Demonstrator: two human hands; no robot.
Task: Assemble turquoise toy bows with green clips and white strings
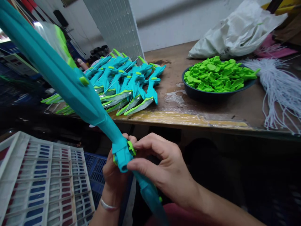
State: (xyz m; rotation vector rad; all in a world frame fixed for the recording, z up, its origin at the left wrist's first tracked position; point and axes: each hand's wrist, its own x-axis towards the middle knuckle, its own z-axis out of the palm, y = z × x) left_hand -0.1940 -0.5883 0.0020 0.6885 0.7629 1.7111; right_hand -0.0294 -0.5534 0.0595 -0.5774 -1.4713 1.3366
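no writing, label, brand or number can be read on anything here.

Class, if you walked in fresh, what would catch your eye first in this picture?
The big teal toy bow slants across the foreground, held at its middle by the left hand and right hand. Behind, a pile of matching bows lies on the wooden table, beside a dark bowl of bright green parts.

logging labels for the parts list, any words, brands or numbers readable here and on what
None can be read.
The teal toy held in the left hand and right hand: no print shows.
Toy pile, bowl of green parts, white bag: no text visible.
The white crate shows red and blue blocks only, no lettering.
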